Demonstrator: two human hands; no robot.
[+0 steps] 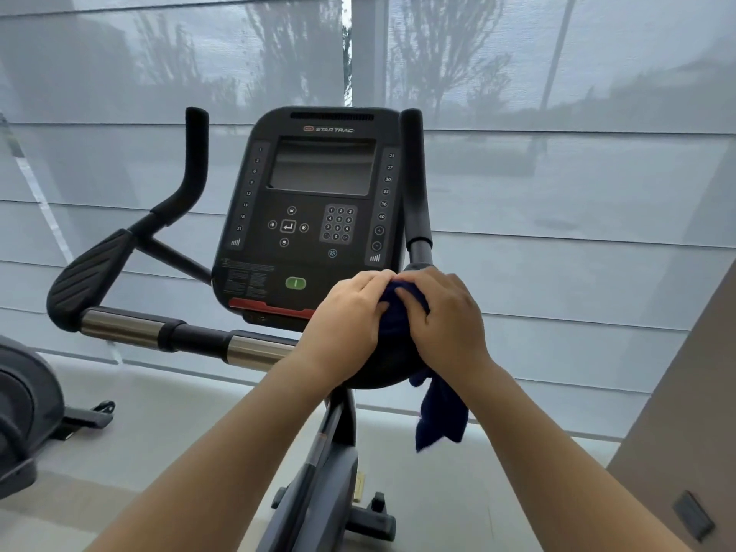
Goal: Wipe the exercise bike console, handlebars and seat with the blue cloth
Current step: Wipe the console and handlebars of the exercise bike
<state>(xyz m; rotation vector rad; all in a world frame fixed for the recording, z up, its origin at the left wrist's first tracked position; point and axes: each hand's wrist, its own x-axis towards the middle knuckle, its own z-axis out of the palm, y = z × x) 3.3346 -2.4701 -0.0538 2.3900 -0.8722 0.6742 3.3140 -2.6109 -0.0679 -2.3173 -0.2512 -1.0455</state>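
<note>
Shaded gym window [557, 113]: left hand [346, 324] and right hand [446, 316] both clamped the cloth [440, 420] at the handlebar's [414, 173] foot beside the console [314, 201]; handlebar wiping seemingly in hand, next needing strokes along the bar.

Blue cloth [440, 420] sits bunched on right handlebar [416, 193], one end hanging.

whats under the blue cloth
The blue cloth lies on a dark rounded handlebar pad, whose lower edge shows. The left hand and right hand cover the rest.
</note>
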